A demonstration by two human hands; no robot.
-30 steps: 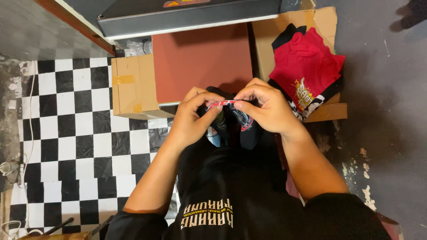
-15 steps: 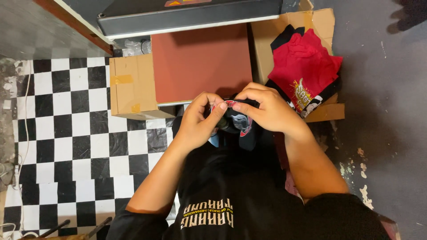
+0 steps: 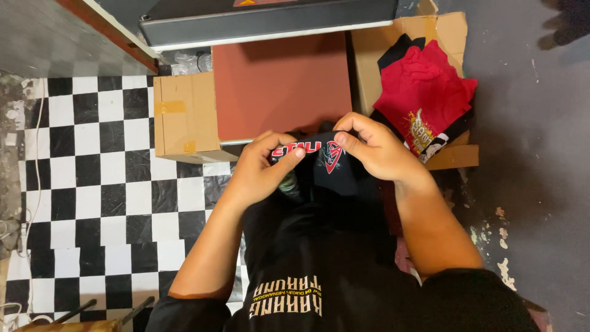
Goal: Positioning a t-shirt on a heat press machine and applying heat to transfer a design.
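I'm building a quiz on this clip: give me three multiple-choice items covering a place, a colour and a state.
1. Where does the red garment lie?
A. on the checkered floor
B. on flattened cardboard right of the red pad
C. on the closed box
2. What colour is the cloth being held?
A. black with red print
B. white
C. yellow
3. How is the cloth held?
A. by the left hand alone
B. by the right hand alone
C. pinched by both hands
Key: B, it rests on the cardboard; A, dark fabric with red marks; C, both hands' fingertips grip it.
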